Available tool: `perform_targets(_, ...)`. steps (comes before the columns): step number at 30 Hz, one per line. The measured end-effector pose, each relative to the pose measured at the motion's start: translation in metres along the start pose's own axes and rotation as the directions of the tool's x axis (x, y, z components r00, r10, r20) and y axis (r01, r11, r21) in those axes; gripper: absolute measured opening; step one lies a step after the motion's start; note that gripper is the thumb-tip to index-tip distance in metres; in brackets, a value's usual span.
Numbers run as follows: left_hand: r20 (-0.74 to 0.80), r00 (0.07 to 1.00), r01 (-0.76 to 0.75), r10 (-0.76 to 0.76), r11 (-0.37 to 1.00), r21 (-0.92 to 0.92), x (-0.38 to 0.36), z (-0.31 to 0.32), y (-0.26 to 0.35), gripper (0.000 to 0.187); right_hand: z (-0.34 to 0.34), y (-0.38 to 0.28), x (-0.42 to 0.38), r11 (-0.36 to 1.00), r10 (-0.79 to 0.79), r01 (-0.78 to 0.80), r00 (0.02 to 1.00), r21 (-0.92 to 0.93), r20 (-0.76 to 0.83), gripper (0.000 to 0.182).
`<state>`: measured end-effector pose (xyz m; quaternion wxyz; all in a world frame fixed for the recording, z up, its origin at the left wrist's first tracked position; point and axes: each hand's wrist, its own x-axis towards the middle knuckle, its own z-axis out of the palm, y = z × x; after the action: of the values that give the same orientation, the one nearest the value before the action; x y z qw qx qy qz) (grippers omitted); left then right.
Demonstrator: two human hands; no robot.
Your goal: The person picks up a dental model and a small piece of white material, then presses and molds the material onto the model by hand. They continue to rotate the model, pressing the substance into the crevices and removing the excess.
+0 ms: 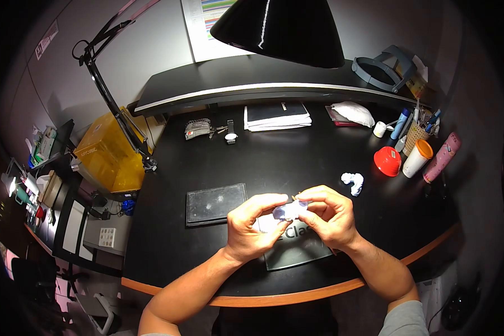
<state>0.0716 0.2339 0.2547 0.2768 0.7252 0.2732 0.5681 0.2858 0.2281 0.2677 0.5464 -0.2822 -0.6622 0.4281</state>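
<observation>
Above the clear plate (297, 260) on the table (168, 263), we hold the small pale piece (287, 211) between left hand (255, 224) and right hand (331, 217), each grip closed on one end, thumb against fingers, seemingly to steady it under the lamp (283, 33).

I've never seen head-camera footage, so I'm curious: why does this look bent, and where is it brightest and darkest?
In the head view, apparent wide-angle distortion bows the desk's front edge; the corners fall to black; bright light falls on the left hand and right hand; the pale piece between them looks partly washed out; a pale streak marks the black lampshade.
</observation>
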Motion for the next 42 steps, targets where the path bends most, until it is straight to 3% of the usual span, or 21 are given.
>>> perform_targets(1,-0.021,1.000,0.001,-0.001,1.000,0.008,0.0017,0.0008,0.0037,0.049,0.0010,0.0014,-0.0002,1.000,-0.026,0.026,1.000,-0.013,-0.010,0.026)
perform_targets(2,-0.016,0.994,0.108,-0.108,0.994,0.018,0.0018,0.0011,0.0073,0.053,0.0020,0.0027,0.0002,0.998,-0.054,0.053,0.998,-0.028,-0.020,0.025)
perform_targets(6,0.029,0.958,0.287,-0.286,0.951,-0.110,-0.0010,0.0027,0.0052,0.052,0.0041,0.0043,0.0007,0.993,-0.097,0.095,0.995,-0.065,-0.033,0.023)
perform_targets(15,0.046,0.973,0.231,-0.226,0.957,-0.174,-0.0019,0.0011,0.0008,0.037,0.0036,0.0035,0.0020,0.952,-0.242,0.236,0.970,-0.195,-0.006,0.022)
perform_targets(31,0.061,0.973,0.232,-0.224,0.958,-0.172,-0.0008,0.0011,0.0066,0.031,0.0040,-0.0003,0.0027,0.923,-0.288,0.276,0.958,-0.267,-0.005,0.028)
perform_targets(37,0.058,0.980,0.196,-0.189,0.968,-0.156,-0.0021,0.0007,0.0045,0.031,0.0043,0.0006,0.0030,0.927,-0.283,0.273,0.959,-0.256,-0.002,0.030)
perform_targets(42,0.037,0.995,0.089,-0.088,0.996,-0.025,-0.0028,-0.0011,0.0007,0.027,0.0039,0.0027,0.0030,0.921,-0.291,0.280,0.957,-0.271,0.000,0.031)
